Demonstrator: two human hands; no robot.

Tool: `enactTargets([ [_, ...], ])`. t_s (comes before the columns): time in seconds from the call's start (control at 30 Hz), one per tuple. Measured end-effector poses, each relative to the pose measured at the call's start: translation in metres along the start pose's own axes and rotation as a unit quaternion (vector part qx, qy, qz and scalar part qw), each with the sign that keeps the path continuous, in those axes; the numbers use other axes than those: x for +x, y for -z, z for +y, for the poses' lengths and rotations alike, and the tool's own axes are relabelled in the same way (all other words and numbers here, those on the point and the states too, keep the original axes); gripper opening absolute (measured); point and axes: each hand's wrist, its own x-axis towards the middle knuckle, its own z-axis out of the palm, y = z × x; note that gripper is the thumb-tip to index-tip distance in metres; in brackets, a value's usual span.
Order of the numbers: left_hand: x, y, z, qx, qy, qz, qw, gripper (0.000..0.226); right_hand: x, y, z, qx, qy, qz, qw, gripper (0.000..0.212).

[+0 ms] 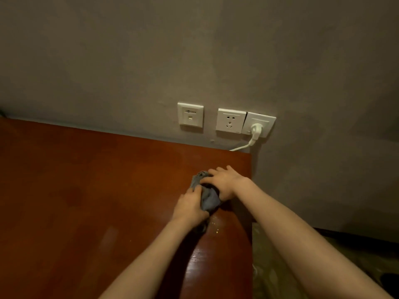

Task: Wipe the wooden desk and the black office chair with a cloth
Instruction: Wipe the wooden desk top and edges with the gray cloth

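A person leans over a reddish-brown wooden worktop [86, 190], both bare hands on a crumpled blue-grey cloth [208, 198] bunched on the wood close to the worktop's right-hand edge, at about four o'clock from the middle of the view. The left hand [191, 207], coming in from seven o'clock, has its grip clamped round the near end of the cloth, fingers curled over it. The right hand [224, 183], reaching in from five o'clock, covers the far end, its grip closed on the bunch with fingers over the top and thumb against the side. The desk half of the job looks under way rather than finished: pale specks [216, 226] lie on the wood at six o'clock of the cloth, and dull smears show on the broad stretch towards nine o'clock. The black office chair cannot be made out, so that half seems still ahead. On the grey plastered wall [194, 50], at twelve to one o'clock of the hands, sit a white data socket plate [190, 114], an empty white power socket [230, 120] and a white plug [256, 128] in a second socket. Its white cable [240, 146] drops behind the worktop's back corner, where far strokes could snag it. Past the edge at three o'clock lie a patterned floor [280, 277] and a dark shape too dim to identify.
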Motion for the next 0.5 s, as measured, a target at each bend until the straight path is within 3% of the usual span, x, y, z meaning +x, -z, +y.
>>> enactTargets([
  [0.1, 0.003, 0.022, -0.017, 0.020, -0.042, 0.007, 0.999, 0.051, 0.001, -0.008, 0.001, 0.015, 0.031, 0.058, 0.998, 0.064],
  [0.23, 0.014, 0.048, -0.035, 0.061, -0.105, 0.023, 0.992, 0.047, 0.015, -0.012, -0.003, 0.154, 0.055, 0.096, 0.982, 0.056],
  [0.3, 0.027, 0.066, -0.044, 0.074, -0.123, 0.068, 0.987, 0.048, 0.031, 0.000, 0.004, 0.184, 0.045, 0.147, 0.971, 0.052],
  [0.4, 0.055, 0.099, -0.060, 0.068, -0.117, 0.159, 0.978, 0.056, 0.065, 0.029, 0.013, 0.187, 0.011, 0.249, 0.950, 0.054],
  [0.5, 0.092, 0.115, -0.076, 0.058, -0.070, 0.177, 0.980, 0.059, 0.107, 0.050, 0.017, 0.153, 0.007, 0.266, 0.952, 0.058],
])
